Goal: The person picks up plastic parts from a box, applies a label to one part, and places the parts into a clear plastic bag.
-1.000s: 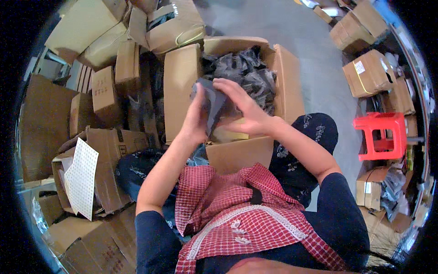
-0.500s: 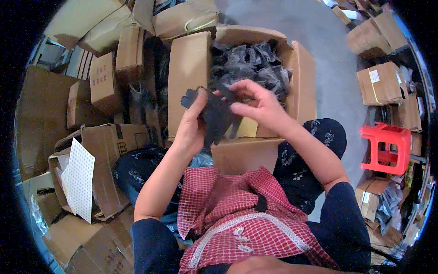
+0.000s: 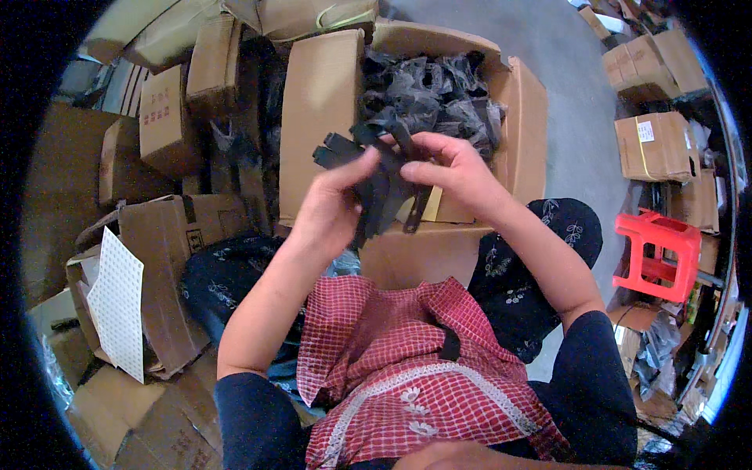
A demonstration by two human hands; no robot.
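A bundle of flat black straps (image 3: 374, 196) hangs from my left hand (image 3: 325, 205), which is closed round it with the thumb on top. Several blunt strap ends stick out to the left past that thumb. My right hand (image 3: 456, 166) pinches one strap at the bundle's right side, and its lower end with small holes dangles free. Both hands are over the near edge of an open cardboard box (image 3: 319, 117). Inside lie many dark items in thin black plastic bags (image 3: 435, 98). The exact kind of strap is hard to make out.
Cardboard cartons (image 3: 168, 121) are stacked on the left, with a white dotted sheet (image 3: 117, 305) leaning on one. On the right stand a red plastic stool (image 3: 658, 254) and a strapped carton (image 3: 654, 145). Grey floor (image 3: 580, 117) runs between box and cartons.
One strap now shows apart from the bundle, hanging from my right fingers. Both hands stay close together over the box; the view has shifted slightly.
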